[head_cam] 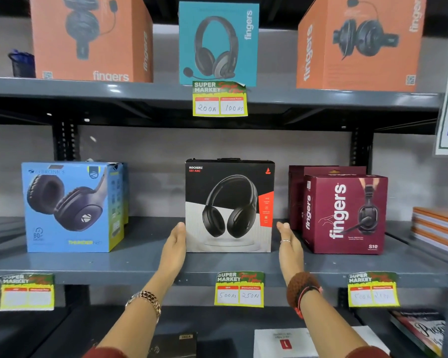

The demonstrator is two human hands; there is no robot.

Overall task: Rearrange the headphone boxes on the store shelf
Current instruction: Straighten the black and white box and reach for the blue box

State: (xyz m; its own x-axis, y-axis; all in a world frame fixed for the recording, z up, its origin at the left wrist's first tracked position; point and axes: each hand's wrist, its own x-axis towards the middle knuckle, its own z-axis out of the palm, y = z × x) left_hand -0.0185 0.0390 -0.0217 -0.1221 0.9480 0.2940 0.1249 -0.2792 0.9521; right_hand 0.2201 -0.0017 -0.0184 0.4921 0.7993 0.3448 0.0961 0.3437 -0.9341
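- Clearly both hands are spread flat with straight fingers, palms turned toward each other on either side of the black box (pixel 229 206); the left hand (pixel 175 244) lies against the box's left edge, while the right hand (pixel 288 241) stands just beside the right edge with a sliver of shelf showing between them, so nothing is clamped yet
- The black box stands upright at the middle of the grey shelf (pixel 140 264), between the blue box (pixel 73 206) on its left and the maroon box (pixel 345 214) on its right, above the middle price tag (pixel 239 289)
- If only the left palm pushes before the right one closes in, the box could slide or twist sideways toward the maroon box and end up crooked
- A squeeze low on the sides, where both palms now sit, might let the tall box tip forward off the shelf edge when lifted
- The gap on the right is narrow, so the right hand could nudge the maroon box, and a second maroon carton stands close behind it, which might get shoved back too
- Flat palms on smooth card may slip; a loose grip would drop the box onto the lower shelf, where other goods lie
- Both forearms pass close above the shelf edge, so a wrist could catch a hanging price tag
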